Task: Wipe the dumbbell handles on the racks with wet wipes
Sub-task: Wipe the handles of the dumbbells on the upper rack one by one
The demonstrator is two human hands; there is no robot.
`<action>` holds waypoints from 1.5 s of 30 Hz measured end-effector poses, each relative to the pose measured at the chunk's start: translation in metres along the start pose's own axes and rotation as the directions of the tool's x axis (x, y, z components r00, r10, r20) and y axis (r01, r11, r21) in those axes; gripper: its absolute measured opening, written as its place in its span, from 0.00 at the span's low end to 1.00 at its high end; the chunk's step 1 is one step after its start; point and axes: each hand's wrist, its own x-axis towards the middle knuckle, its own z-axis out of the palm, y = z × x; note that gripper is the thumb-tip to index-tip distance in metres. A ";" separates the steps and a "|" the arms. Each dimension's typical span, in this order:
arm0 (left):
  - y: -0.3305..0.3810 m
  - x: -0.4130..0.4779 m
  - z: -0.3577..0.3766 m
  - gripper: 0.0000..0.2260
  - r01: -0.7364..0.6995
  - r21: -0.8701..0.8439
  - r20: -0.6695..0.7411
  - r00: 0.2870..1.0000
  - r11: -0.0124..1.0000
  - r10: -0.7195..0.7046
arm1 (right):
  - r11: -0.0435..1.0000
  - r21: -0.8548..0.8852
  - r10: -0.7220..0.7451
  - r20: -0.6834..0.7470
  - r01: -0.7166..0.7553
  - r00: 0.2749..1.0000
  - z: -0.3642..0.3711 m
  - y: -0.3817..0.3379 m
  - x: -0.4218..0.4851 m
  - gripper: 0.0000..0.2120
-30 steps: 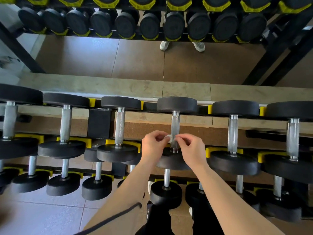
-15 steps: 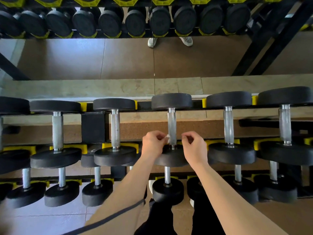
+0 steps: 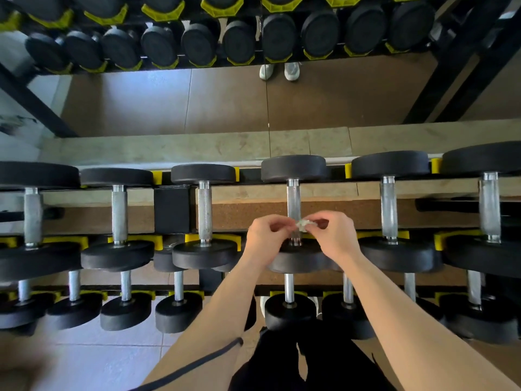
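A small crumpled white wet wipe (image 3: 304, 223) sits in front of the lower end of a knurled steel dumbbell handle (image 3: 293, 200) on the upper rack row. My right hand (image 3: 334, 235) pinches the wipe with thumb and fingertips. My left hand (image 3: 267, 238) is just left of the handle, fingers curled, its fingertips at the wipe's left edge. Both hands hover over the near black head (image 3: 301, 259) of that dumbbell. The lowest part of the handle is hidden behind the wipe and fingers.
Black dumbbells with steel handles (image 3: 205, 210) (image 3: 388, 208) lie side by side in yellow cradles (image 3: 348, 170) on the upper row, with smaller ones (image 3: 289, 311) on a lower row. A mirror behind reflects another rack (image 3: 197, 49) and white shoes (image 3: 279, 71). Tiled floor lies at lower left.
The wipe has shifted from my left hand's side to the right side of the handle, where my right hand now pinches it. Both hands stay at the handle's lower end.
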 end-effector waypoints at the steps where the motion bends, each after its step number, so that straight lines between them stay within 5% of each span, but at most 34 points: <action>1: 0.002 -0.002 -0.001 0.10 0.005 0.016 -0.046 0.999 1.000 -0.004 | 1.000 0.000 0.028 -0.013 -0.028 1.000 -0.001 0.002 0.002 0.08; 9: 0.000 -0.020 -0.014 0.07 0.138 0.113 -0.148 0.982 0.984 -0.121 | 0.986 0.055 0.156 0.067 -0.160 0.985 0.009 0.001 0.003 0.08; 14: -0.002 -0.035 -0.015 0.07 0.190 0.087 -0.193 0.966 0.978 -0.170 | 0.987 -0.020 0.160 0.266 -0.161 0.951 -0.004 0.007 0.011 0.07; 19: 0.000 -0.040 -0.013 0.07 0.216 0.074 -0.222 0.955 0.974 -0.195 | 0.978 0.096 0.170 0.158 -0.187 0.973 0.003 0.008 0.019 0.06; 23: 0.003 -0.041 -0.012 0.10 0.230 0.068 -0.240 0.948 0.971 -0.208 | 0.984 -0.059 0.180 0.350 -0.170 0.919 -0.002 0.013 0.023 0.07; 28: 0.006 -0.039 -0.012 0.11 0.230 0.101 -0.256 0.946 0.968 -0.198 | 0.979 0.035 0.189 0.206 -0.201 0.960 0.002 0.008 0.022 0.08; 30: 0.008 -0.041 -0.014 0.10 0.227 0.108 -0.252 0.948 0.968 -0.194 | 0.977 0.014 0.203 0.263 -0.214 0.943 -0.001 0.008 0.020 0.08; 35: 0.010 -0.049 -0.026 0.07 0.192 0.110 -0.168 0.971 0.975 -0.172 | 0.974 0.220 0.002 0.241 -0.056 0.971 -0.018 -0.014 0.001 0.08; 39: 0.009 -0.058 -0.045 0.13 0.107 0.002 -0.128 0.986 0.994 -0.106 | 0.945 0.324 -0.135 0.246 0.049 0.960 0.004 -0.062 -0.025 0.07; 45: -0.012 -0.067 -0.100 0.09 0.068 -0.254 -0.126 0.987 0.965 -0.102 | 0.944 0.326 -0.124 0.175 0.061 0.977 0.055 -0.119 -0.044 0.04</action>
